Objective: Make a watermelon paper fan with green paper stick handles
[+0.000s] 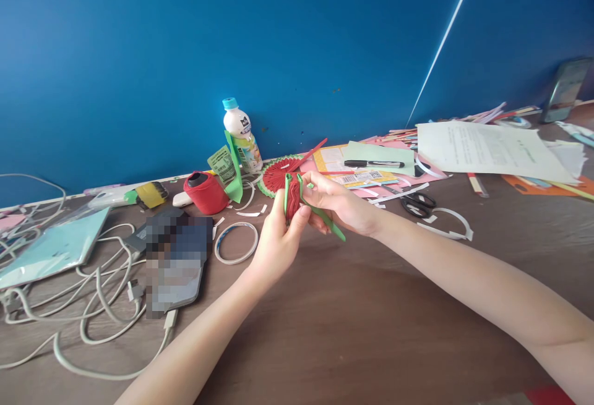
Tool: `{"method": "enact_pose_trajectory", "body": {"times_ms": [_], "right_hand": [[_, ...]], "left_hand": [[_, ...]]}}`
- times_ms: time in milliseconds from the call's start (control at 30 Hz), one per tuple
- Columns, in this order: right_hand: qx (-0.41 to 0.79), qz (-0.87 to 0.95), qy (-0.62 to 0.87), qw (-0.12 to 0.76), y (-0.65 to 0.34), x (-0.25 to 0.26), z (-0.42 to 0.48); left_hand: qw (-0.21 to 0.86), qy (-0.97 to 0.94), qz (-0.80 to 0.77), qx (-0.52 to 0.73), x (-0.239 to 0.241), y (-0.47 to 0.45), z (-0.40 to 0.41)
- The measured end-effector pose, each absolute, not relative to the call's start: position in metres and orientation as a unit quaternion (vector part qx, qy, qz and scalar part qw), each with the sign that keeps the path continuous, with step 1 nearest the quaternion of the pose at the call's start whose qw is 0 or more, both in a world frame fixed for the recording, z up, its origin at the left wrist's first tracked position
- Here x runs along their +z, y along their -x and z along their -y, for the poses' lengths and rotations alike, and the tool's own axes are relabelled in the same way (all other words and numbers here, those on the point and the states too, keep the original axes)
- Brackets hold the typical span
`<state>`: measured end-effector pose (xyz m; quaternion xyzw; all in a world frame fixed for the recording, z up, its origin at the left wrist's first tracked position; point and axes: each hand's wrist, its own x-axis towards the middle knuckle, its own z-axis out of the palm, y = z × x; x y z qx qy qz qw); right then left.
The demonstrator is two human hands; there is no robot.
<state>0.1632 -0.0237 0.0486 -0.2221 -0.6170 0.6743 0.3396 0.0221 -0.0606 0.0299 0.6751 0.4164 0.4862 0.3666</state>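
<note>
A folded stack of red pleated paper [293,200] with green edges is held up above the table. My left hand [277,232] is closed around its near side, thumb pressed on the pleats. At the upper right of the stack, my right hand [341,202] pinches the green paper edge, its lower fingers behind the stack. A green strip [330,224] slants down to the right below my right hand. Just behind the hands lies a round red pleated paper fan [281,176] with a green rim and a red stick.
Left of my hands are a tape roll [236,243], a red thread spool [206,193], a bottle [242,136], a phone [179,275] and tangled white cables [99,297]. Scissors [417,204], a black marker [374,164] and paper sheets [492,151] lie right. A blue wall [297,52] stands behind.
</note>
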Motion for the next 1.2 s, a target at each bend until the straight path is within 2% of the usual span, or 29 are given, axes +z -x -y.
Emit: {"method": "enact_pose_trajectory", "body": {"times_ms": [100, 400, 633, 1000, 1200], "right_hand": [[0.672, 0.62, 0.213, 0.344, -0.162, 0.049, 0.024], [0.623, 0.666, 0.205, 0.354, -0.168, 0.062, 0.026], [0.632, 0.662, 0.184, 0.359, -0.175, 0.069, 0.022], [0.618, 0.67, 0.181, 0.369, -0.182, 0.072, 0.019], [0.603, 0.652, 0.19, 0.418, -0.183, 0.077, 0.023]], "left_hand": [[0.374, -0.663, -0.423, 0.492, 0.031, -0.022, 0.061], [0.296, -0.676, -0.455, 0.499, 0.033, -0.018, 0.059], [0.231, -0.713, -0.496, 0.438, 0.027, -0.013, 0.055], [0.264, -0.712, -0.49, 0.429, 0.024, -0.013, 0.055], [0.26, -0.7, -0.486, 0.454, 0.022, -0.011, 0.054]]}}
